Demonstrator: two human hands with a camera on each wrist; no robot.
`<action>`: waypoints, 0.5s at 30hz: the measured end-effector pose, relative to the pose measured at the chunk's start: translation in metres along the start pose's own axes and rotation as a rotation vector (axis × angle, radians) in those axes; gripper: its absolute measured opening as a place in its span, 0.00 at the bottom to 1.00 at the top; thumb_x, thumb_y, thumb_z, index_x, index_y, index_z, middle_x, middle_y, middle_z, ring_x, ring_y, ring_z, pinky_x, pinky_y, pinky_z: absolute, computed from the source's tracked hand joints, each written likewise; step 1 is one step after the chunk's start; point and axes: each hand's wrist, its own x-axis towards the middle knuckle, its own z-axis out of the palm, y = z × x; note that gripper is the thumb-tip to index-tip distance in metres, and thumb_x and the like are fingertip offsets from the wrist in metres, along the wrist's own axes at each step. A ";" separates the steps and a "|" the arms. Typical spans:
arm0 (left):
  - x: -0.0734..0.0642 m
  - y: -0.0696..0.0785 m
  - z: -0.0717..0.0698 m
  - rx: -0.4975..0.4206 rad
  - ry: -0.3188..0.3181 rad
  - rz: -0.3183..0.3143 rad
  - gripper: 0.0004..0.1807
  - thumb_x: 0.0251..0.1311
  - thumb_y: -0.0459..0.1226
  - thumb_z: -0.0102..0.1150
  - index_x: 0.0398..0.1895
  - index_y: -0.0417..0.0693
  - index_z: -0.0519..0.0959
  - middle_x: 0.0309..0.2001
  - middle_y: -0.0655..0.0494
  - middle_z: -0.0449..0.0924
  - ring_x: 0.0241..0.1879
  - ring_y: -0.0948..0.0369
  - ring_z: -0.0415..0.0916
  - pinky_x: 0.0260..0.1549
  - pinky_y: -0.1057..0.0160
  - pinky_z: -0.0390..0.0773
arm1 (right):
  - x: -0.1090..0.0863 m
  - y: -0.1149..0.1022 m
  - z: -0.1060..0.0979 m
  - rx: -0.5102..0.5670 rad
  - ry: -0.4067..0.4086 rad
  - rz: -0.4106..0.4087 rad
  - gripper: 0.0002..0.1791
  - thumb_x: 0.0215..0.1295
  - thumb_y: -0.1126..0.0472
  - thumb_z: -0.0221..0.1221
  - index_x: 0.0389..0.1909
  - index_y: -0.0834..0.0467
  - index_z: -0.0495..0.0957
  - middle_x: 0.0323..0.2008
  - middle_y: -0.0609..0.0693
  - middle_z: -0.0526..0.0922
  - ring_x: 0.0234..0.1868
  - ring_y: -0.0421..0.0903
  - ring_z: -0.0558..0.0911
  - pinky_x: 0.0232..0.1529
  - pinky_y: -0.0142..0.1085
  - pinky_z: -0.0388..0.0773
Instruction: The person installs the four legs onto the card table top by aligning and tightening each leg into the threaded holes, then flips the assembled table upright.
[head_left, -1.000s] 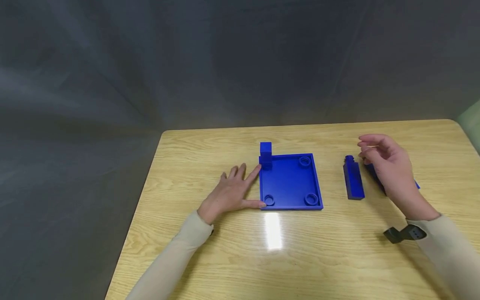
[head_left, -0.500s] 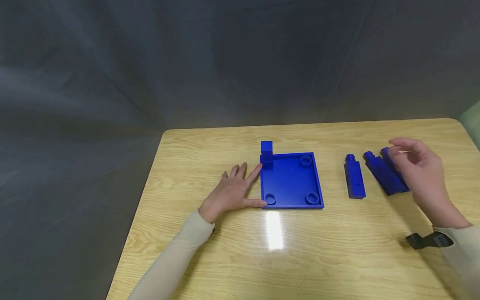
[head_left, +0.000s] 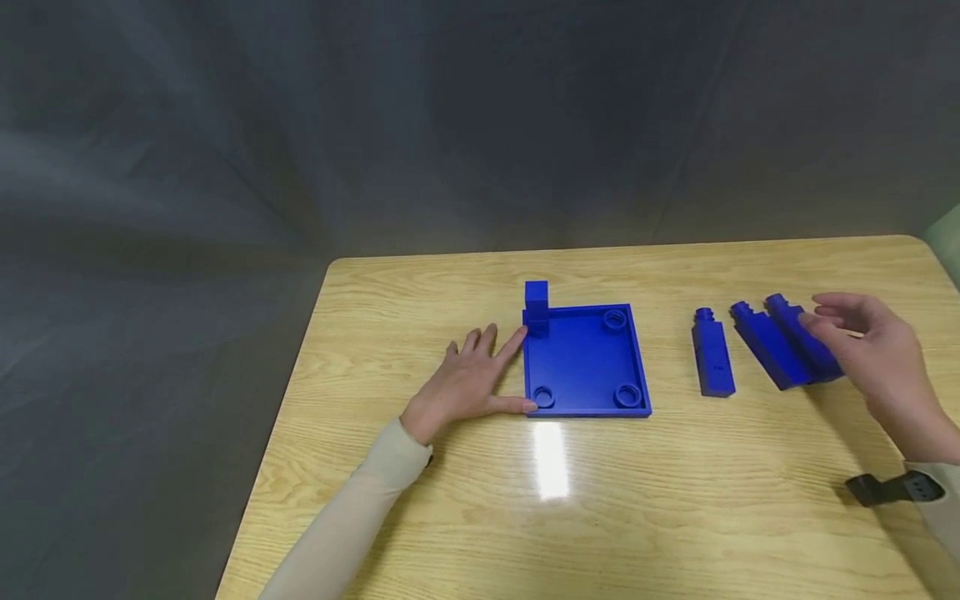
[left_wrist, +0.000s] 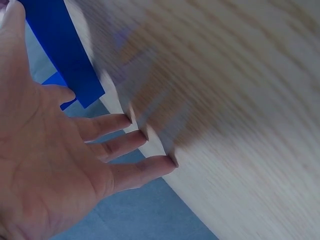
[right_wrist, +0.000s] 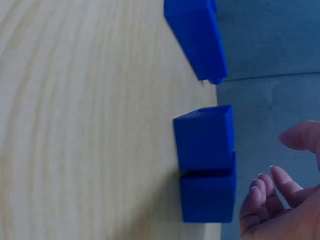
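on the table point(head_left: 480, 521) in the head view, the left hand point(head_left: 461, 387), fingers spread, touches the blue tray point(head_left: 577, 362); the right hand point(head_left: 873, 342), thumb and fingertips apart, is near two blue posts point(head_left: 768, 346). left wrist view: fingers apart. right wrist view: third post point(right_wrist: 197, 37) apart.

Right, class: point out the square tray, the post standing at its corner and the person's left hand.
Square tray point(head_left: 582, 363), head view: middle of its bare floor.
Post point(head_left: 536, 306), head view: its near side.
Left hand point(head_left: 468, 385), head view: back of the hand.
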 end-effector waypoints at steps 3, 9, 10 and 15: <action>-0.001 0.000 0.000 -0.011 0.000 -0.002 0.66 0.62 0.80 0.55 0.92 0.63 0.39 0.83 0.32 0.54 0.79 0.34 0.58 0.65 0.24 0.67 | 0.002 0.007 -0.001 -0.052 -0.055 0.018 0.14 0.82 0.49 0.61 0.62 0.43 0.75 0.49 0.34 0.73 0.45 0.26 0.68 0.39 0.16 0.66; -0.002 -0.001 -0.001 -0.004 0.003 0.004 0.65 0.63 0.79 0.55 0.92 0.63 0.39 0.83 0.32 0.55 0.78 0.34 0.58 0.64 0.23 0.68 | 0.006 0.014 -0.003 -0.126 -0.099 0.028 0.32 0.84 0.51 0.58 0.74 0.72 0.66 0.57 0.60 0.73 0.44 0.25 0.66 0.36 0.16 0.66; -0.001 -0.001 -0.001 -0.006 0.003 0.005 0.65 0.63 0.79 0.55 0.92 0.63 0.39 0.83 0.32 0.55 0.78 0.34 0.58 0.64 0.23 0.68 | 0.006 0.014 -0.003 -0.141 -0.114 0.032 0.33 0.84 0.51 0.57 0.74 0.73 0.65 0.58 0.64 0.74 0.46 0.31 0.70 0.35 0.16 0.66; 0.000 -0.002 -0.003 -0.013 0.010 0.020 0.65 0.62 0.79 0.56 0.92 0.63 0.39 0.82 0.32 0.56 0.77 0.34 0.60 0.64 0.24 0.69 | 0.008 0.018 -0.009 -0.199 -0.248 0.030 0.39 0.87 0.53 0.54 0.74 0.84 0.54 0.63 0.86 0.66 0.43 0.50 0.81 0.29 0.19 0.70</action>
